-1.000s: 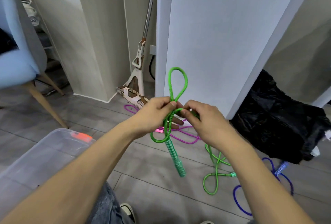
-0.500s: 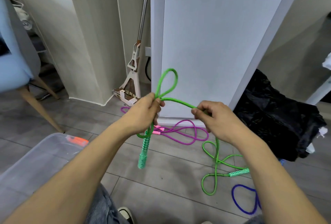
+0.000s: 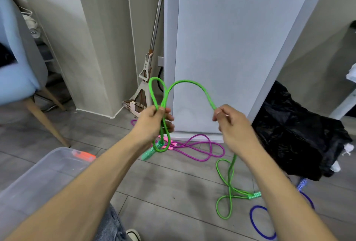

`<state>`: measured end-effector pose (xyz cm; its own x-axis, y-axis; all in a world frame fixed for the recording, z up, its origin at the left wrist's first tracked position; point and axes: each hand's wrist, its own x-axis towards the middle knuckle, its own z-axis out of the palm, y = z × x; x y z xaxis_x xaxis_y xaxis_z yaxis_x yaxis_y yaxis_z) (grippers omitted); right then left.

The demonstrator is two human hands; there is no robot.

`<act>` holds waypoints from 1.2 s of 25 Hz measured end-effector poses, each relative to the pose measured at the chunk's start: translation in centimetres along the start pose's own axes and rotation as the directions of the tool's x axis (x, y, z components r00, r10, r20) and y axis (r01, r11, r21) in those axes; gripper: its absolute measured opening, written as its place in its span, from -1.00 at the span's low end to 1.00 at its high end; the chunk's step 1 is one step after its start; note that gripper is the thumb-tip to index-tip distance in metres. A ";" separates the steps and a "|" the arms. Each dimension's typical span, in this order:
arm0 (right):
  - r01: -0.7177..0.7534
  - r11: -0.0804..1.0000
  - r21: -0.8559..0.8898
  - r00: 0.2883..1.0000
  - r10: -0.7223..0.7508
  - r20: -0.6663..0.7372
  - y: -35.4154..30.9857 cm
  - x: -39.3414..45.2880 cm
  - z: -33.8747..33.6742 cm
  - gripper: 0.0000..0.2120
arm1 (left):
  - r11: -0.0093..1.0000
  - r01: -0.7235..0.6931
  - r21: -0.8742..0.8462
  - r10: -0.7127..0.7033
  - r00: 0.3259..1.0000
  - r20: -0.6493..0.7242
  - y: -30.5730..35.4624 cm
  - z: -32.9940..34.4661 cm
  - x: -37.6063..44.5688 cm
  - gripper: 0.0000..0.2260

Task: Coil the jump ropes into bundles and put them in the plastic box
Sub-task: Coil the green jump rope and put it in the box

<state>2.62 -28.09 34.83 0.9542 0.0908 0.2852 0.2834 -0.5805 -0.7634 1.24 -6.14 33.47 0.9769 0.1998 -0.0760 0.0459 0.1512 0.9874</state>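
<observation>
Left hand: the left hand (image 3: 154, 123), at the centre of the frame, has its grip curled tight round the gathered loops of the green jump rope (image 3: 192, 84), one small loop standing up above the fist and another hanging below it.
Green handle: one green handle (image 3: 149, 152) dangles beneath the left fist, above the floor.
Right hand: the right hand (image 3: 231, 125), right of centre, pinches the same rope between thumb and fingers (the other fingers loosely bent), with the cord arching up between the two hands.
Rope tail: from the right hand the rope drops to the grey floor (image 3: 173, 183) and lies in loops at lower right, ending in a second green handle (image 3: 255, 195).
Plastic box: the clear plastic box (image 3: 38, 179) with an orange latch sits at lower left, beside the left forearm.
Other ropes: a purple jump rope (image 3: 202, 148) lies on the floor just behind the hands; a blue jump rope (image 3: 258, 225) shows at lower right, partly hidden by the right arm.
Around: a mop (image 3: 146, 79) leans in the corner, a black bag (image 3: 298, 140) is heaped at right, a blue chair (image 3: 17, 63) stands at left.
</observation>
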 end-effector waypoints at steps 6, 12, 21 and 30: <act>0.083 0.994 -0.074 0.996 -0.080 0.050 -3.5 -2.6 5.0 -0.75 | 0.998 -0.046 0.034 0.040 0.986 0.161 -0.1 3.0 -2.9 -0.79; 0.174 0.937 -0.303 0.983 -0.147 0.108 -3.6 -3.2 5.3 -0.73 | 0.993 0.094 -0.073 -0.078 0.976 0.203 -0.2 3.2 -3.2 -0.78; 0.170 0.934 -0.315 0.974 -0.111 0.197 -3.1 -3.4 5.2 -0.79 | 0.998 -0.001 0.061 -0.016 0.963 0.270 -0.4 2.5 -2.5 -0.75; 0.177 0.956 -0.232 0.954 -0.108 0.279 -2.7 -2.7 4.4 -0.70 | 0.982 -0.047 -0.186 0.044 0.999 -0.017 1.0 1.6 -0.9 -0.80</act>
<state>-0.32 -23.20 33.49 0.9065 0.3754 0.1931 0.4172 -0.7271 -0.5452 0.78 -7.70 34.75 0.9743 0.2226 -0.0345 -0.0393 0.3188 0.9470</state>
